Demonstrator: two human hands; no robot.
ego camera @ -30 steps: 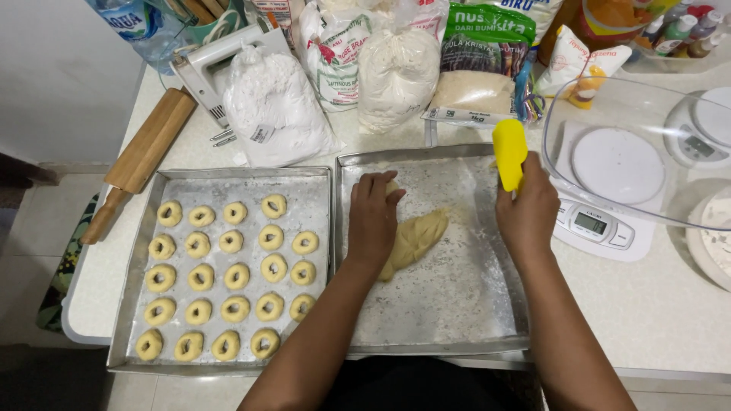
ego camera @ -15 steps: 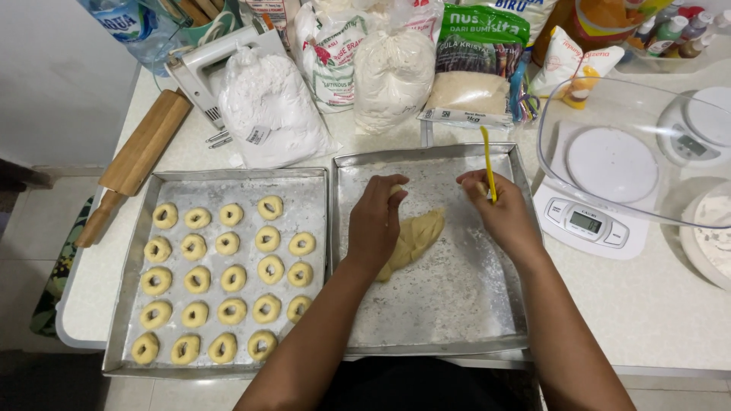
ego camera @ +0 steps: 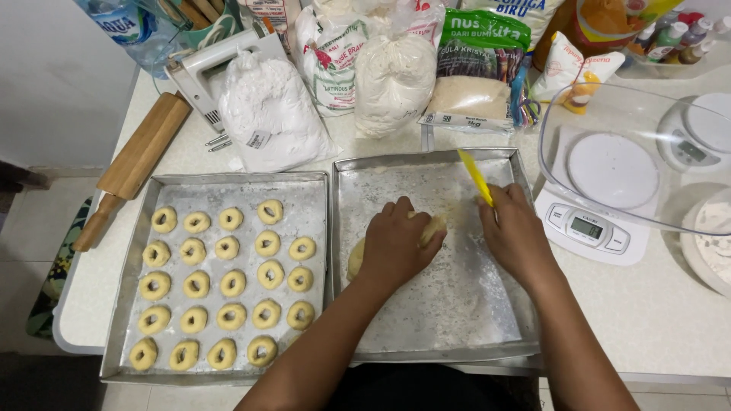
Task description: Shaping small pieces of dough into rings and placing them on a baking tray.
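Observation:
My left hand [ego camera: 396, 245] presses down on a lump of pale yellow dough [ego camera: 435, 225] lying in the floured metal tray [ego camera: 457, 327] on the right. My right hand [ego camera: 516, 232] holds a thin yellow scraper [ego camera: 474, 176] edge-on, its blade pointing away from me, just right of the dough. To the left, a second metal tray [ego camera: 137, 228] carries several rows of ring-shaped dough pieces [ego camera: 232, 282].
A wooden rolling pin [ego camera: 137, 164] lies left of the trays. Bags of flour [ego camera: 266, 114] and sugar [ego camera: 474, 91] and a hand mixer [ego camera: 204, 72] stand behind. A clear bowl [ego camera: 632, 160] sits on a white digital scale [ego camera: 590, 228] at the right, beside a flour bowl [ego camera: 712, 240].
My right hand has brought the yellow scraper down from beyond the tray's edge into the tray, next to the dough. My left hand has shifted onto the dough lump.

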